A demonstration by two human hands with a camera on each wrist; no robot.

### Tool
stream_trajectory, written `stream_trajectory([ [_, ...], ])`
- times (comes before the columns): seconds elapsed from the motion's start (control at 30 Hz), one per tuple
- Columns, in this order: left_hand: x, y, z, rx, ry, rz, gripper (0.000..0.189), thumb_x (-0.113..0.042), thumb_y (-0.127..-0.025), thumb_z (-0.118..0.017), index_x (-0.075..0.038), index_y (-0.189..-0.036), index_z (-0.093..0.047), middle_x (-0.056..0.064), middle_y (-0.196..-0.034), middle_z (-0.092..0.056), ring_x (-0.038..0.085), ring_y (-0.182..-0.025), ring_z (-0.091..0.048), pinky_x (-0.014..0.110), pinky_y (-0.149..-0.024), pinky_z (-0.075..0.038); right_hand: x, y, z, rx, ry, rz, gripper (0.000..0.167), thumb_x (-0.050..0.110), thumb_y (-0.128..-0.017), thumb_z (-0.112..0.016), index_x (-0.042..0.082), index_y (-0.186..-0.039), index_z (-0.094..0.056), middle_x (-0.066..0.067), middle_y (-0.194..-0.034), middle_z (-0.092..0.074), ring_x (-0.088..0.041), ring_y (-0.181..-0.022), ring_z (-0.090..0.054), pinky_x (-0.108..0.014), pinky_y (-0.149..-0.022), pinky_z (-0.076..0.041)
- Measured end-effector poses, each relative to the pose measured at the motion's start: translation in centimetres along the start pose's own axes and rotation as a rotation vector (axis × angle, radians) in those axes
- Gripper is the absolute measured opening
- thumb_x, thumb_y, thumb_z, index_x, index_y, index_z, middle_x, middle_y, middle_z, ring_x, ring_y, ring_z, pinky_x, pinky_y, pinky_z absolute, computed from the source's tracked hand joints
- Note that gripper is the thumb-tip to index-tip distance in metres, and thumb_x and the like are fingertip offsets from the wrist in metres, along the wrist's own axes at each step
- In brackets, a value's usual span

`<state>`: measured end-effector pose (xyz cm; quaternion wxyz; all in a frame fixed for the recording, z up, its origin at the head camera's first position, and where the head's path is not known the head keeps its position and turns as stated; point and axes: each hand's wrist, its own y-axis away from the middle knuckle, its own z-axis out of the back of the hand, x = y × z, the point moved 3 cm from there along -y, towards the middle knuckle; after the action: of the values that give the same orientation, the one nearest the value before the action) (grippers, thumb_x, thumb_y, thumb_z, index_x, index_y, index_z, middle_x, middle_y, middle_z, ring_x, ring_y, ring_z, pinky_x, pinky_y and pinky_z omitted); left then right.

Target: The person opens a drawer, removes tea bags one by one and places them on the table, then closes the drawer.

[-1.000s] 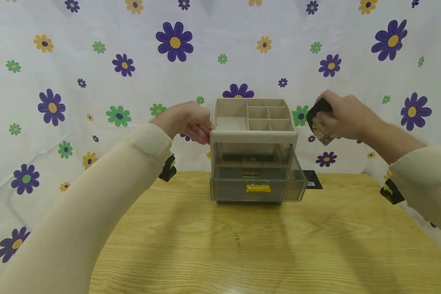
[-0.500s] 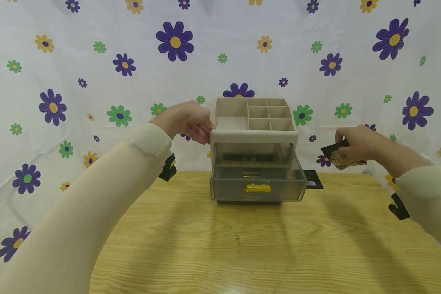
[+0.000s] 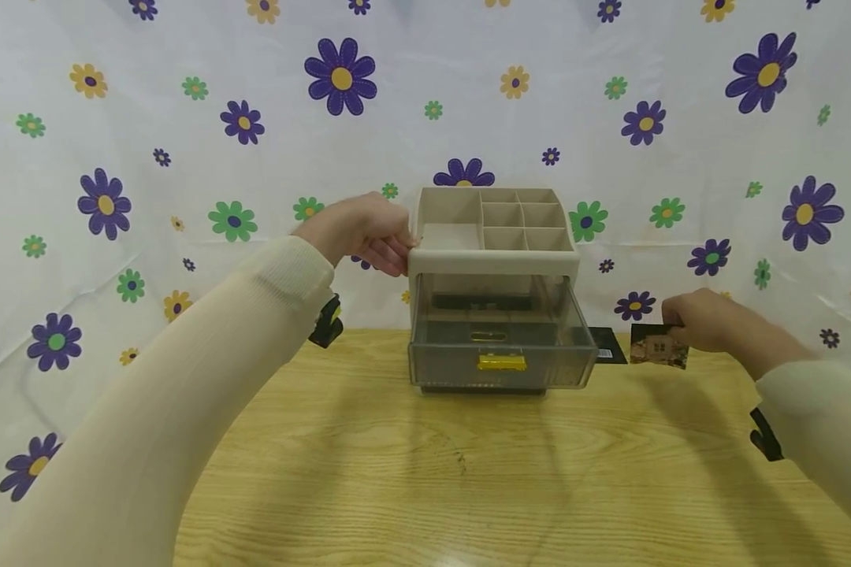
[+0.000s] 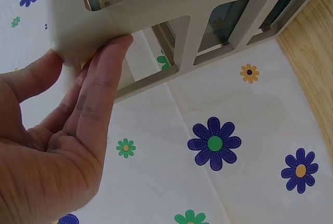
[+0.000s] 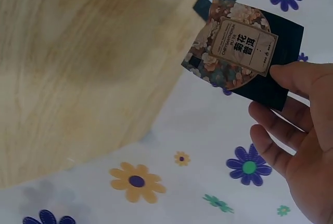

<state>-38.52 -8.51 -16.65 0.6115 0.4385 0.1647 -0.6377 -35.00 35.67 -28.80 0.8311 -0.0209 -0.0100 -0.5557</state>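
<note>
A beige desktop drawer organizer stands near the back of the table, its smoky clear drawer with a yellow handle pulled out. My left hand grips the organizer's upper left edge; in the left wrist view its thumb and fingers lie on either side of the corner. To the right, my right hand pinches a chrysanthemum pu'er tea sachet by its dark end, thumb on the printed face. The sachet hangs low over the table's back right part. Whether it touches the wood I cannot tell.
Another dark packet with a white barcode label lies on the wooden table, beside the organizer's right side. Small compartments divide the organizer's top. A flowered white cloth hangs behind the table.
My right hand has come down from beside the organizer's top to near table height, slightly rightward, still holding the sachet. The left hand keeps its place on the organizer.
</note>
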Motion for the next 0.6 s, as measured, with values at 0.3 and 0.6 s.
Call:
stream_trajectory([
  [0.3, 0.1, -0.1, 0.0, 0.000, -0.003, 0.005, 0.028, -0.014, -0.098, -0.057, 0.001, -0.122, -0.059, 0.017, -0.098, -0.073, 0.025, -0.077, -0.076, 0.038, -0.076, -0.064, 0.1, 0.4, -1.9, -0.017, 0.003, 0.010, 0.014, -0.005, -0.086, -0.062, 0.005, -0.076, -0.061, 0.001, -0.069, -0.057, -0.015, -0.062, -0.047, -0.029, -0.054, -0.041],
  [0.6, 0.2, -0.1, 0.1, -0.013, -0.003, 0.017, 0.028, -0.015, -0.099, -0.057, 0.000, -0.122, -0.059, 0.018, -0.109, -0.071, 0.028, -0.086, -0.076, 0.038, -0.080, -0.063, -1.3, 1.1, -4.4, 0.131, 0.045, 0.059, 0.018, -0.006, -0.077, -0.074, 0.007, -0.075, -0.062, 0.004, -0.069, -0.056, -0.014, -0.064, -0.047, -0.029, -0.056, -0.044],
])
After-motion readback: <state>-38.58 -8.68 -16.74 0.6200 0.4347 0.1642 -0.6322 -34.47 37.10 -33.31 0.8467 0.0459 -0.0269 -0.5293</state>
